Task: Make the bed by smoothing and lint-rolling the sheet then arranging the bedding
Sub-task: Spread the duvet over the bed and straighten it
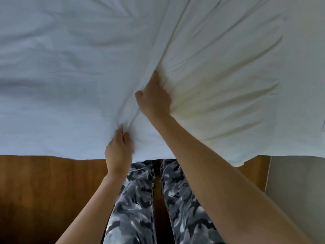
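A white sheet [61, 59] covers the bed and fills the upper part of the view, with soft wrinkles across it. A cream-tinted white cover [228, 76] lies over its right half, its edge running diagonally from the top middle down toward me. My left hand [118, 149] pinches a bunch of white fabric near the bed's front edge. Farther in, my right hand [154, 95] grips the cover's edge, and creases fan out to the right from that grip. The fingertips of both hands are buried in the cloth.
The bed's wooden side panel [44, 191] runs below the sheet's edge. My legs in grey camouflage trousers [137, 199] stand against it. A pale wall or door surface [299, 191] sits at the lower right. The cover's corner [237, 162] overhangs the bed edge.
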The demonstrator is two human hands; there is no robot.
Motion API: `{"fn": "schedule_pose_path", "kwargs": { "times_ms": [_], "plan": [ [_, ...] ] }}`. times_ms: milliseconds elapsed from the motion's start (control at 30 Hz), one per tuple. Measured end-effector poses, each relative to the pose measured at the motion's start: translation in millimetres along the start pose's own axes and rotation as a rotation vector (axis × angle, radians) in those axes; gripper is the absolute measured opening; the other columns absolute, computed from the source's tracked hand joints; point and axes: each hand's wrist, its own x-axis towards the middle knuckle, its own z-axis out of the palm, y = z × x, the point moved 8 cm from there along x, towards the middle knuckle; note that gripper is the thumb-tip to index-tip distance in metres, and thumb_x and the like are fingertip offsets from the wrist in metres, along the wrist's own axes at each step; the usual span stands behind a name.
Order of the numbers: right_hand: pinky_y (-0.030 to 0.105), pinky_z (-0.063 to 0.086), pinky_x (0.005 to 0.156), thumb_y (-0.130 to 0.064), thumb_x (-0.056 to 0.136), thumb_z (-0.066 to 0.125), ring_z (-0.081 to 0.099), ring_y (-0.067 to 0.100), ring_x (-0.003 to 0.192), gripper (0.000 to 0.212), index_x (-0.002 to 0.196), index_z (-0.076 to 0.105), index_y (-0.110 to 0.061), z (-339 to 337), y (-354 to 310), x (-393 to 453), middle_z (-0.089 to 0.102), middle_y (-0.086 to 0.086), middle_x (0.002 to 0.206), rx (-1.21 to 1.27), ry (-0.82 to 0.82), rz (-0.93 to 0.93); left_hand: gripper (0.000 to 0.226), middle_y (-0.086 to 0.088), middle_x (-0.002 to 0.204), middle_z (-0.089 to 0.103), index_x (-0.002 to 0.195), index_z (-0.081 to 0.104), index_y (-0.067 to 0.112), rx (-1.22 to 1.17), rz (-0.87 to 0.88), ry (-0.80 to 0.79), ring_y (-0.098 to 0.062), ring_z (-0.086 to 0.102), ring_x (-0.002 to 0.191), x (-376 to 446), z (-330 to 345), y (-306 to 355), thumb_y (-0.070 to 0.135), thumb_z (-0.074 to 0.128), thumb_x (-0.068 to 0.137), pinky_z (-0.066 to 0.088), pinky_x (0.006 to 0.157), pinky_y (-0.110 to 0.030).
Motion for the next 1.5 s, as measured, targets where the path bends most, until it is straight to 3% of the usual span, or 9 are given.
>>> {"fn": "schedule_pose_path", "kwargs": {
  "times_ms": [100, 200, 333, 567, 767, 933, 1100, 1367, 1500],
  "plan": [
    [0.038, 0.039, 0.092, -0.026, 0.084, 0.062, 0.056, 0.033, 0.106, 0.055, 0.133, 0.050, -0.003, 3, 7, -45, 0.060, 0.014, 0.116, -0.113, 0.085, -0.386, 0.024, -0.007, 0.088, 0.063, 0.118, 0.053, 0.002, -0.051, -0.078, 0.007, -0.026, 0.058, 0.070, -27, 7, -3, 0.011, 0.039, 0.101, 0.051, 0.063, -0.035],
    [0.041, 0.024, 0.115, -0.033, 0.096, 0.049, 0.037, 0.031, 0.136, 0.048, 0.138, 0.049, -0.010, 3, 54, -76, 0.045, 0.014, 0.145, -0.267, 0.083, -0.577, 0.025, -0.008, 0.092, 0.059, 0.116, 0.052, 0.000, -0.044, -0.129, -0.009, -0.026, 0.054, 0.074, -36, 12, -6, 0.000, 0.041, 0.095, 0.046, 0.062, -0.032],
    [0.042, 0.007, 0.121, -0.041, 0.103, 0.030, 0.012, 0.025, 0.148, 0.054, 0.151, 0.028, -0.014, -25, 151, -81, 0.019, 0.011, 0.159, -0.360, 0.130, -0.421, 0.024, -0.007, 0.088, 0.057, 0.110, 0.051, 0.001, -0.011, -0.098, -0.008, -0.029, 0.053, 0.071, -37, 14, -5, -0.007, 0.044, 0.088, 0.044, 0.059, -0.032],
    [0.042, 0.010, 0.120, -0.033, 0.104, 0.025, 0.022, 0.031, 0.145, 0.051, 0.147, 0.034, -0.007, -80, 265, -80, 0.028, 0.018, 0.155, -0.373, 0.308, -0.233, 0.029, -0.008, 0.089, 0.056, 0.112, 0.047, 0.001, 0.065, -0.134, 0.009, -0.029, 0.052, 0.072, -55, 25, -16, -0.012, 0.046, 0.086, 0.047, 0.059, -0.041],
    [0.041, 0.009, 0.120, -0.034, 0.103, 0.028, 0.020, 0.032, 0.145, 0.053, 0.148, 0.031, -0.006, -98, 296, -86, 0.025, 0.019, 0.156, -0.319, 0.379, -0.133, 0.028, -0.012, 0.100, 0.063, 0.108, 0.052, 0.008, 0.109, -0.495, 0.128, -0.032, 0.059, 0.083, -86, 13, -63, -0.008, 0.050, 0.085, 0.052, 0.070, -0.047],
    [0.049, 0.010, 0.118, -0.034, 0.103, 0.027, 0.019, 0.039, 0.144, 0.053, 0.148, 0.029, -0.006, -99, 287, -78, 0.025, 0.030, 0.152, -0.265, 0.402, -0.091, 0.027, -0.016, 0.109, 0.060, 0.114, 0.052, 0.006, 0.098, -0.161, 0.294, -0.035, 0.059, 0.094, -62, -8, 11, 0.000, 0.051, 0.088, 0.052, 0.073, -0.048],
    [0.047, 0.009, 0.120, -0.038, 0.101, 0.028, 0.012, 0.039, 0.145, 0.060, 0.150, 0.020, -0.004, -109, 250, -49, 0.013, 0.030, 0.155, -0.173, 0.403, -0.071, 0.045, -0.017, 0.134, 0.050, 0.136, 0.044, 0.006, -0.061, -0.121, 0.309, -0.036, 0.048, 0.120, 7, 1, 90, 0.021, 0.040, 0.094, 0.046, 0.090, -0.049],
    [0.046, 0.019, 0.117, -0.029, 0.098, 0.036, 0.027, 0.038, 0.142, 0.054, 0.146, 0.035, -0.003, -102, 142, 46, 0.027, 0.029, 0.151, -0.178, 0.370, -0.278, 0.073, -0.019, 0.130, 0.053, 0.144, 0.038, 0.007, 0.110, 0.180, 0.046, -0.038, 0.052, 0.114, 126, 18, 184, 0.052, 0.054, 0.088, 0.043, 0.092, -0.045],
    [0.047, 0.025, 0.116, -0.029, 0.099, 0.036, 0.029, 0.037, 0.141, 0.052, 0.143, 0.039, -0.002, -100, 101, 82, 0.030, 0.029, 0.150, -0.125, 0.345, -0.236, 0.081, -0.009, 0.144, 0.045, 0.149, 0.026, 0.016, 0.012, 0.110, -0.150, -0.030, 0.046, 0.128, 163, 16, 193, 0.053, 0.060, 0.087, 0.038, 0.100, -0.039]
  ]
}}
